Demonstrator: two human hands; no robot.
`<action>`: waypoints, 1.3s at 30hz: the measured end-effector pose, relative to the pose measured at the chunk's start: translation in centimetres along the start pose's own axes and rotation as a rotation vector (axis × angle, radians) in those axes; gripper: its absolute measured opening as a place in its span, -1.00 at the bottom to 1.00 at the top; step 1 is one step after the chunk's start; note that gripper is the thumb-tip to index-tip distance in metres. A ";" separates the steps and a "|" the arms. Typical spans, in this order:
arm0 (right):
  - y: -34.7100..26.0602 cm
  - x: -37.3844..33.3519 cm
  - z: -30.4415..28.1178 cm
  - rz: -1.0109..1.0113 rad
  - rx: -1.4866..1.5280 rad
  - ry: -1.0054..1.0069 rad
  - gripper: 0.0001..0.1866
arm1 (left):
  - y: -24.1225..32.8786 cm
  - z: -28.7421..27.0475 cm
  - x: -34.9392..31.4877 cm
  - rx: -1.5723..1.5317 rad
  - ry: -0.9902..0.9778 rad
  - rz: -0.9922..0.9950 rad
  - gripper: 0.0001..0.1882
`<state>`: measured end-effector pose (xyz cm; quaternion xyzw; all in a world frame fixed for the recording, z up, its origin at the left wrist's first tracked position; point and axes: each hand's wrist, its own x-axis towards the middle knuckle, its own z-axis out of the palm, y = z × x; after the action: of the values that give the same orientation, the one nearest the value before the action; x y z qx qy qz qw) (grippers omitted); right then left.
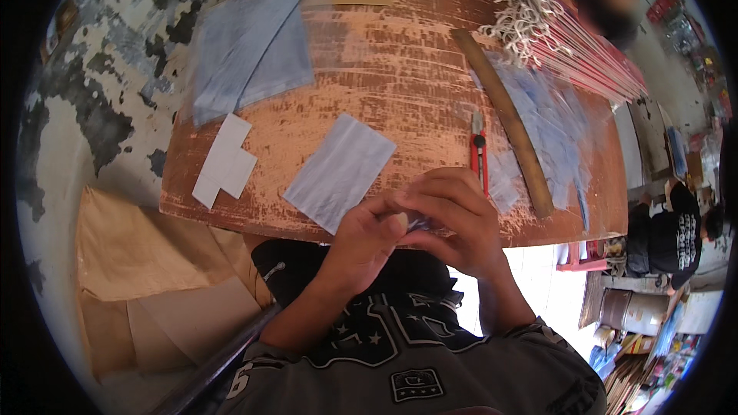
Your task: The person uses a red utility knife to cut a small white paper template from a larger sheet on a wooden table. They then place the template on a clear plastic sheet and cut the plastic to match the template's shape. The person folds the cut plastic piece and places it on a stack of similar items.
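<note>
Close to my body, over the table's near edge, my left hand (367,240) and my right hand (460,215) meet with fingers bent and pinched together. Between them shows a small bit of crumpled, bluish see-through plastic (417,223); most of it is hidden by the fingers. Just beyond my left hand lies a flat bluish plastic sheet (342,169), roughly rectangular. A red utility knife (478,150) rests beyond my right hand, its tip pointing away from me. To the left is a white card template (225,161) with stepped edges.
Larger bluish plastic sheets (254,54) lie at the far left of the worn brown table (377,54). On the right, a wooden strip (507,127) borders loose plastic scraps (550,138). Red rods with white cords (569,42) are bundled beyond. Two other people are at the right.
</note>
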<state>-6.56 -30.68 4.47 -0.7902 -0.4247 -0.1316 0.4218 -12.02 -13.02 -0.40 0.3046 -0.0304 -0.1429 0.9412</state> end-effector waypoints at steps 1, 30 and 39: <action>0.0 0.0 -0.1 -0.002 0.017 0.018 -0.41 | 0.0 -0.1 -0.1 0.036 0.019 0.003 -0.49; 0.8 -2.3 -3.0 -0.039 0.043 0.027 -0.76 | -1.9 0.3 -0.1 -0.019 0.083 -0.008 -0.69; -0.8 -1.1 -2.9 0.182 0.121 -0.014 -0.43 | -1.1 0.4 0.3 0.031 0.033 -0.041 -0.71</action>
<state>-7.38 -33.37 6.06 -0.7996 -0.3613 -0.0614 0.4757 -12.06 -14.16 -0.71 0.3222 -0.0109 -0.1565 0.9336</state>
